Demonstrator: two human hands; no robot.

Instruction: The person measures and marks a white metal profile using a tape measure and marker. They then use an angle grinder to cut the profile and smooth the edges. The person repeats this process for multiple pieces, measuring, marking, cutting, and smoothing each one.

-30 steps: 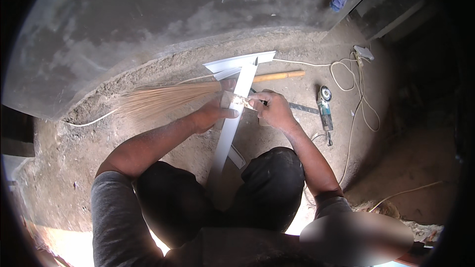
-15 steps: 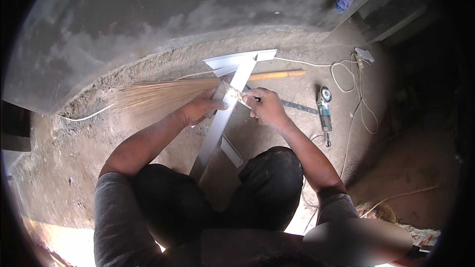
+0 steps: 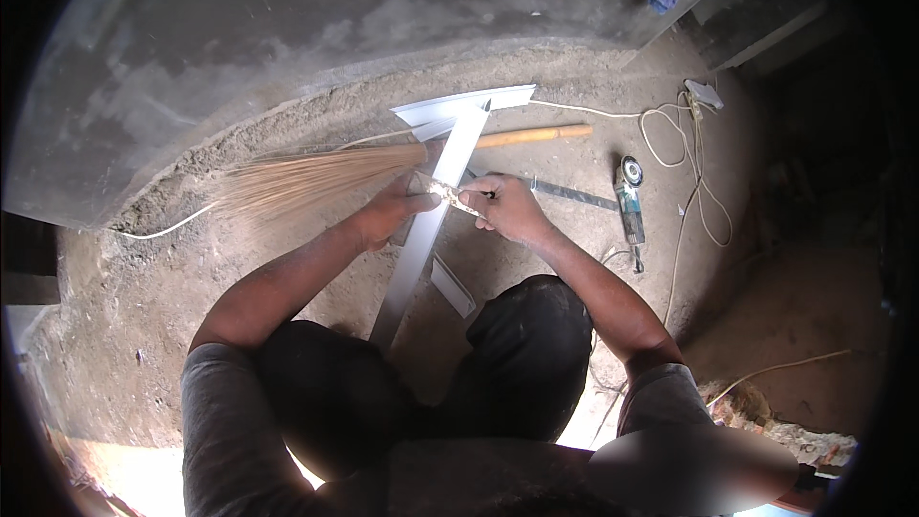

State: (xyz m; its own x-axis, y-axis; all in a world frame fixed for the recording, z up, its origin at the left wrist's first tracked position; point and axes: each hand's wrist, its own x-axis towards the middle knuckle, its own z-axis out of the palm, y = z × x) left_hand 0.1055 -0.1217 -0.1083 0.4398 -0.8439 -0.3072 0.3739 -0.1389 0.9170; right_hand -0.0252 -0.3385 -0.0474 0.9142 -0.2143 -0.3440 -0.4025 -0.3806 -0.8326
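Observation:
In front of my knees a long white strip (image 3: 414, 258) slants up and away from me. Across it lies a small, narrow, whitish mottled piece (image 3: 444, 192), partly washed out by glare. My left hand (image 3: 388, 211) is closed at the strip's left side, its thumb over the near end of this piece; whether it also grips the strip is hidden. From the right, my right hand (image 3: 507, 208) pinches the other end of the mottled piece between thumb and fingers.
A stick broom (image 3: 325, 172) with a yellowish handle (image 3: 536, 136) lies behind. More white trim (image 3: 464, 105) rests near the wall, a short white offcut (image 3: 452, 287) by my knee. Right are a dark flat bar (image 3: 574, 194), an angle grinder (image 3: 630, 199) and a looped white cable (image 3: 704, 187).
Both hands have shifted slightly, and the mottled piece sits a little lower and further left across the strip. The whole view has also moved a little.

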